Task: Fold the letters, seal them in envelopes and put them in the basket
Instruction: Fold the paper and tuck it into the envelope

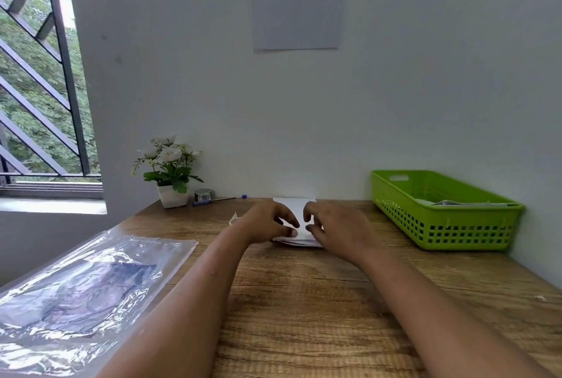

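Letter lies pinned under both hands' grip.

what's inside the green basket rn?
In the green basket, some flat white and grey paper items, likely envelopes, lie against the right side. How many, and whether they are sealed, is hidden by the near wall. The left part of the basket floor looks bare.
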A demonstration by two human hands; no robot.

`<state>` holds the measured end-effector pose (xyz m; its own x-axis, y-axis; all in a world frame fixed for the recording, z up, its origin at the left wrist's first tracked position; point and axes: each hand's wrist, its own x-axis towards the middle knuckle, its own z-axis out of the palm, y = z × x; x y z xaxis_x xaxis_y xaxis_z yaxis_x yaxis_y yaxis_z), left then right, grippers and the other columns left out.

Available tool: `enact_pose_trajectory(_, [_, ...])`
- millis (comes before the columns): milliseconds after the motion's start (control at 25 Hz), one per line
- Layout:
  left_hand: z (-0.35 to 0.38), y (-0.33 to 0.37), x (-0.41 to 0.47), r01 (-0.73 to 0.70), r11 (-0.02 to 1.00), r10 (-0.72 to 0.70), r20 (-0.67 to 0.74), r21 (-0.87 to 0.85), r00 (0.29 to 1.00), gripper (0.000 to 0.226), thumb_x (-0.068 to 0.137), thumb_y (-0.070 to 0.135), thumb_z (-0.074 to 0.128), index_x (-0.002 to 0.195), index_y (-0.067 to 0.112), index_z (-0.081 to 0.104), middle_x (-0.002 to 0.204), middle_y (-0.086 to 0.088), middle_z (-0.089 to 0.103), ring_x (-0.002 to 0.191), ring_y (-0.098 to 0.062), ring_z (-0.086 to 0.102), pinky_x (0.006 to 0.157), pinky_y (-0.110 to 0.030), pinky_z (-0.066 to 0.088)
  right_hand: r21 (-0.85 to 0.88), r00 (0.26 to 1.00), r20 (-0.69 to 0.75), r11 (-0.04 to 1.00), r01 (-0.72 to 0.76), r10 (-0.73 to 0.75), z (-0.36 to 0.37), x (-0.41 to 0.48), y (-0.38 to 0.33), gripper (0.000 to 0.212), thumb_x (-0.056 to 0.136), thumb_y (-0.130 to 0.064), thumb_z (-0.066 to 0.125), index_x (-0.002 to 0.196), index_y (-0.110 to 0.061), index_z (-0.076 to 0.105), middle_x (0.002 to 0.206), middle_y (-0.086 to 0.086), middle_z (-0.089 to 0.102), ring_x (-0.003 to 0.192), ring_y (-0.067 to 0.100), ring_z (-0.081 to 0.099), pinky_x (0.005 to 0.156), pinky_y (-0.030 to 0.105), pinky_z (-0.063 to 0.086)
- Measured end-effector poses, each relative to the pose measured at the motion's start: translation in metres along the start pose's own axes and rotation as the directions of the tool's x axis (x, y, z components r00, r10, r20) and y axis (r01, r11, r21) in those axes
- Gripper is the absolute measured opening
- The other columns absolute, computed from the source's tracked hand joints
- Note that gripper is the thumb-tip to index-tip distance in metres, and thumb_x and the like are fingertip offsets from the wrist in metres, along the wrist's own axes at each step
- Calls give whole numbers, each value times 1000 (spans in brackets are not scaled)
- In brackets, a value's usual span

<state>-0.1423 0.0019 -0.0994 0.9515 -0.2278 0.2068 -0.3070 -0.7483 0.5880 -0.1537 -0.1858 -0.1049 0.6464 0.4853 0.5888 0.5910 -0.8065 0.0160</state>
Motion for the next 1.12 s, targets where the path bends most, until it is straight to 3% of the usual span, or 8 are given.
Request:
enact_pose_trajectory(200, [4, 0, -1, -17, 1000, 19, -57, 24, 998, 13, 75, 20, 77, 86, 16, 74, 97, -3, 71, 93, -16, 63, 81, -29, 50, 72, 968, 247, 997, 16, -33, -8, 0, 2, 16, 85, -30, 56, 94, -30, 69, 97, -11, 71, 90, 11, 63, 69, 25, 46])
enact_pose_trajectory(440, [0, -1, -3, 36, 997, -40, 67, 63, 997, 13, 70, 24, 79, 79, 24, 69, 110, -4, 69, 105, -19, 61, 89, -31, 47, 15, 921, 390, 1000, -15, 8, -15, 4, -2, 20, 82, -29, 58, 95, -35, 72, 98, -10, 66, 88, 10, 59, 63, 23, 38])
enact_pose_trajectory(600, [0, 1, -2, 37, 999, -40, 60, 36, 997, 11, 73, 18, 77, 77, 23, 67, 110, -5, 69, 102, -19, 62, 89, -32, 49, -6, 882, 467, 997, -75, 69, -18, 4, -8, 32, 84, -26, 54, 109, -41, 66, 111, -4, 62, 98, 15, 57, 68, 24, 38])
enact_pose_trajectory(760, [0, -1, -1, 49, 998, -48, 24, -29, 999, 16, 78, 14, 72, 94, 12, 68, 98, -7, 67, 86, -16, 60, 81, -30, 52, -33, 809, 579, 994, -100, 100, -19, 4, -17, 58, 84, -19, 48, 135, -47, 43, 121, 2, 57, 95, 17, 52, 55, 22, 32])
enact_pose_trajectory(880, [-1, 2, -2, 53, 987, -46, 55, -152, 997, 11, 82, 9, 67, 94, 8, 66, 89, -6, 65, 83, -17, 60, 77, -29, 55, -74, 758, 637, 990, -120, 139, -14, 3, -26, 64, 85, -22, 44, 142, -45, 27, 133, 7, 51, 115, 25, 51, 78, 30, 44])
enact_pose_trajectory(960, [-1, 5, -3, 57, 969, -41, 71, -238, 997, 7, 85, 5, 64, 91, 8, 63, 88, -5, 63, 82, -16, 60, 74, -26, 55, -76, 746, 648, 987, -139, 155, -12, 3, -32, 66, 87, -22, 44, 145, -41, 21, 138, 7, 48, 120, 25, 50, 90, 36, 44])
enact_pose_trajectory(1040, [-1, 8, -3, 60, 946, -46, 50, -318, 998, 9, 86, 3, 61, 85, 11, 59, 86, -5, 61, 82, -16, 59, 76, -29, 55, -3, 716, 682, 981, -195, 145, -17, 4, -34, 73, 86, -18, 47, 146, -42, 13, 128, 7, 55, 103, 20, 59, 82, 33, 51])
enact_pose_trajectory(1120, [-2, 8, -2, 51, 928, -51, 9, -368, 999, 13, 87, 3, 60, 81, 14, 55, 84, -5, 59, 85, -18, 58, 78, -33, 56, 69, 632, 762, 952, -298, 142, -28, 6, -31, 87, 83, -14, 51, 145, -49, 1, 93, 2, 65, 66, 9, 62, 55, 21, 51])
